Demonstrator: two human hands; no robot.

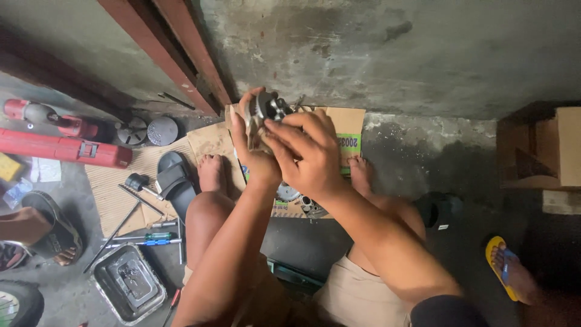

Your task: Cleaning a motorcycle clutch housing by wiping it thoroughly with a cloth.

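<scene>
Squatting over flattened brown cardboard (212,142), the person clasps a small grey metal engine part (270,106) in both the left hand (253,148) and right hand (305,154), seemingly mid-fitting, needing steady fingers.

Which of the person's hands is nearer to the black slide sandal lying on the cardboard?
Left. The left hand grips the metal part just right of and above the black slide sandal. The right hand lies farther right, beyond the left.

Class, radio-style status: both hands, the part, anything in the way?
Left hand and right hand both gripping small metal part, raised. Cardboard below. Nothing blocking.
</scene>
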